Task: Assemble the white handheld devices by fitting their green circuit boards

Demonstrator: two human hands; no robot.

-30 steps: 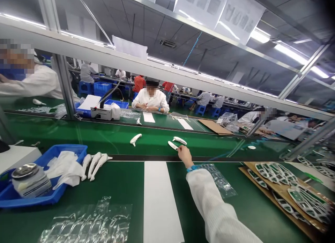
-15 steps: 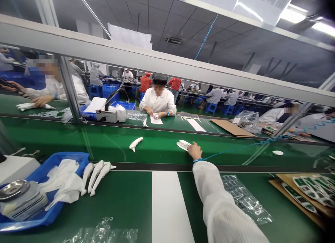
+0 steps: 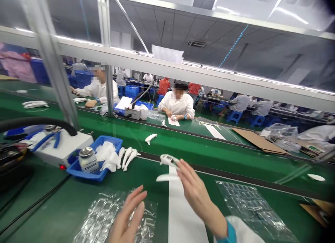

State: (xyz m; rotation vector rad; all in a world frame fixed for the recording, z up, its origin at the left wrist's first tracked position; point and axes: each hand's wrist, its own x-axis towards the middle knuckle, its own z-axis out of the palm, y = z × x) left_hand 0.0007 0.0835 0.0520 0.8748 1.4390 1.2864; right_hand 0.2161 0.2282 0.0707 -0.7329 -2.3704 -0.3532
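Observation:
My right hand (image 3: pixel 193 190) grips a white plastic shell (image 3: pixel 169 160) with an open, hollow-looking side, above the white paper strip (image 3: pixel 180 215) on the green bench. A second white, curved piece (image 3: pixel 166 178) juts out just below it, near the same fingers; whether the two pieces are joined I cannot tell. My left hand (image 3: pixel 129 216), slightly blurred, is raised over a clear plastic blister tray (image 3: pixel 98 213) with its fingers apart and nothing in them.
White curved handle-shaped housings (image 3: pixel 128 158) lie beside a blue bin (image 3: pixel 104 176) holding white cloths and a metal-topped jar. One more housing (image 3: pixel 151 138) lies on the green belt (image 3: pixel 209 154). Another clear tray (image 3: pixel 255 204) is at right. A co-worker (image 3: pixel 176 103) sits opposite.
My right hand has drawn back from the belt to above the paper strip, bringing the white shell pieces along. My left hand has come into view. The camera view has turned left.

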